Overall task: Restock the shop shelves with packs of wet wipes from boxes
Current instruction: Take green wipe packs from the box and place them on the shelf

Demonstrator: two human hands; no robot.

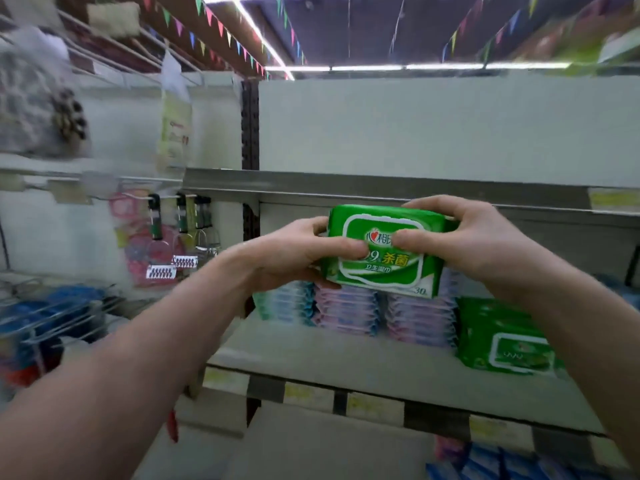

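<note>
Both hands are gripping the green wipes pack (384, 251), left hand (294, 252) and right hand (474, 237) clamping opposite ends. It's lying lengthwise left-to-right, label facing the camera (slightly tilted), above the shelf (311, 351).

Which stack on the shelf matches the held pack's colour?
The green stack at the shelf's right end; the middle stacks are pink, the leftmost stack teal.

Grey shelf (294, 355) with a pale back panel (433, 126) ahead. Overhead, strip lights (367, 68) and coloured bunting (220, 27) cross the dark ceiling (329, 29).
</note>
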